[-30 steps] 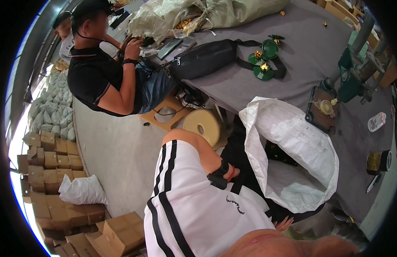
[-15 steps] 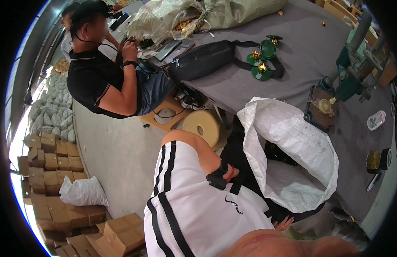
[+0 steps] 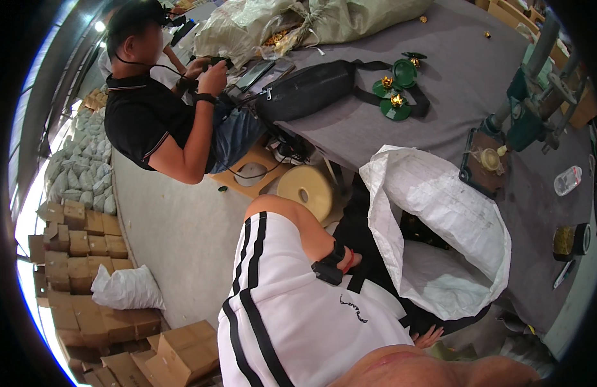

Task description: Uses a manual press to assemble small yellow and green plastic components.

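While the open white woven sack (image 3: 440, 187) gapes, both hands lie near it

Though its mouth is wide, the sack's contents are too dark to ID. It's btwn the person & the grey cloth-covered worktop (image 3: 466, 84). R hand (image 3: 429, 337): just below the sack's lower edge, by black cloth (image 3: 362, 229); fingers straight, a bit apart, nothing seen in the grip. L hand (image 3: 355, 259): left of sack, at the same cloth, w/ red cord (image 3: 347, 262) & boxy black wrist device (image 3: 327, 269); its fingers are hidden, so can't tell how far open that grip is or what it has.

On worktop, R side: green metal hand press (image 3: 525, 122), clear plastic container (image 3: 568, 181), gold-filled jar w/ black lid (image 3: 564, 242). Upper middle: green discs w/ gold flower-shaped tops (image 3: 396, 108), next to black belt bag (image 3: 311, 90).

Beige round stool (image 3: 303, 192) stands L of worktop edge. Upper L, seated co-worker in black polo (image 3: 147, 122) has both hands up at a small dark item. Far L: stacked brown cartons (image 3: 69, 271).
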A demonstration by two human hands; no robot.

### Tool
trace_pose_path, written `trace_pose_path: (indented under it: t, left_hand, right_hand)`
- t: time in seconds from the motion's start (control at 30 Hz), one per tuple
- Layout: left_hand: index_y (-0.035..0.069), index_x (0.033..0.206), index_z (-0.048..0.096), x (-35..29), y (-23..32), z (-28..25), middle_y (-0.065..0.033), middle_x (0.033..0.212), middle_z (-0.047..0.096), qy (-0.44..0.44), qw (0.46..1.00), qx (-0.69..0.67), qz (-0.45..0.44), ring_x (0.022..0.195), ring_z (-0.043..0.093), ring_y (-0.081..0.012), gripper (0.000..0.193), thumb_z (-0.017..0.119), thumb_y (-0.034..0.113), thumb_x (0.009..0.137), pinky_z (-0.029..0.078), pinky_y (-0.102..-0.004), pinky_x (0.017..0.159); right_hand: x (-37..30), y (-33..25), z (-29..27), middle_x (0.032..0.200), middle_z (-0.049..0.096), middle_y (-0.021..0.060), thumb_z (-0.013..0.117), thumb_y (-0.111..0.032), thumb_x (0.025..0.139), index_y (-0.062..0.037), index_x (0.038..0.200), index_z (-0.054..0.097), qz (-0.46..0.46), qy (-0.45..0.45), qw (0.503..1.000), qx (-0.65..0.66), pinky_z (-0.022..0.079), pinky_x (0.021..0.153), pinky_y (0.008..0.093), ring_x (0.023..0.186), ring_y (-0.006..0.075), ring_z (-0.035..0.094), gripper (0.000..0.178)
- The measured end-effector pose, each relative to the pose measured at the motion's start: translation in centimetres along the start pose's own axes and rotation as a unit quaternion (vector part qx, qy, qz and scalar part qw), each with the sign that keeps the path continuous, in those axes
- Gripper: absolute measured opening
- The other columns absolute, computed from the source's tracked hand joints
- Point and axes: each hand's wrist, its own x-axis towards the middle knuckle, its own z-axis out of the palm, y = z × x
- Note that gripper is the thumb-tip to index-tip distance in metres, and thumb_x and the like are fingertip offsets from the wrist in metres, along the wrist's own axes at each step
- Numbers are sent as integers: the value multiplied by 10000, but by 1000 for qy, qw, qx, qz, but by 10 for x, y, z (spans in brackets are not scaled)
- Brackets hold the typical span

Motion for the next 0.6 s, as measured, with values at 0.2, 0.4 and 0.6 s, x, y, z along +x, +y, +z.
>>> trace_pose_path:
  t: [0.2, 0.4, 0.6]
  left_hand:
    - [36, 1400, 353, -208, -14, -84, -150, 1434, 373, -62, 989, 21, 135, 1310, 361, -285, 657, 480, 355, 840, 265, -379, 1081]
    - [126, 1421, 349, -180, -8, -75, -168, 1456, 331, -63, 985, 46, 151, 1340, 298, -303, 658, 449, 432, 847, 206, -415, 1107]
    - [93, 1370, 424, -15, -3, -5, -148, 1424, 375, -60, 991, 12, 116, 1310, 329, -301, 662, 520, 409, 797, 256, -415, 1073]
  right_hand:
    - [-7, 2, 0, 1394, 357, 303, 278, -445, 970, 41, 1326, 423, 18, -7, 1000, -9, 299, 1037, 558, 1286, 482, 344, 619]
    - [-13, 4, 10, 1399, 353, 300, 282, -472, 962, 40, 1323, 432, 22, 15, 1000, -12, 284, 1044, 558, 1292, 480, 337, 644]
    - [-16, 15, 9, 1399, 359, 296, 294, -494, 955, 41, 1323, 434, 17, -46, 999, -5, 284, 1043, 556, 1282, 488, 342, 665]
